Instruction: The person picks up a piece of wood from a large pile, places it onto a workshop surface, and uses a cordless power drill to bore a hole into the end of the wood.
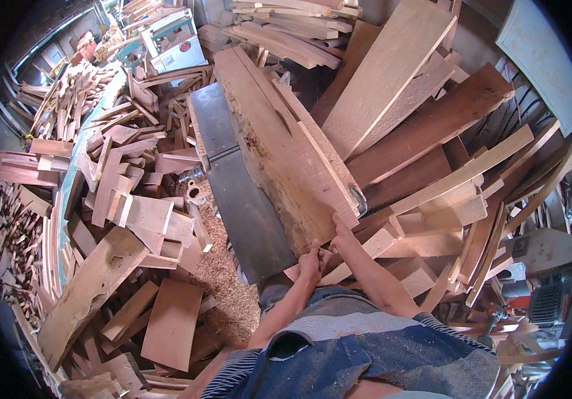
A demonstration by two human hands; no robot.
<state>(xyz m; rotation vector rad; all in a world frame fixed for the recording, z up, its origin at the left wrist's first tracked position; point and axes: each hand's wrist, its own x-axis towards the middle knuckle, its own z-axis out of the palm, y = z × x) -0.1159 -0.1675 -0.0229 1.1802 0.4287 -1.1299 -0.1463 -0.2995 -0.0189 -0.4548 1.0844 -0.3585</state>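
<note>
A wide wooden board (286, 144) with one rough, live edge lies lengthwise on the dark metal table of a jointer (251, 219). My left hand (312, 262) grips the board's near end close to its rough edge, fingers partly hidden. At the same end, nearer the straight edge, my right hand (341, 234) holds the board with its thumb on the top face. Along the board's right side runs a long fence faced with a light wooden strip (325, 154).
Stacked planks (400, 75) lean at the right, with shorter offcuts (415, 239) below them. Offcuts (141, 214) are heaped on the left beside a live-edge slab (94, 289). Wood shavings (226, 279) cover the floor by the machine. A white machine (176, 45) stands farther back.
</note>
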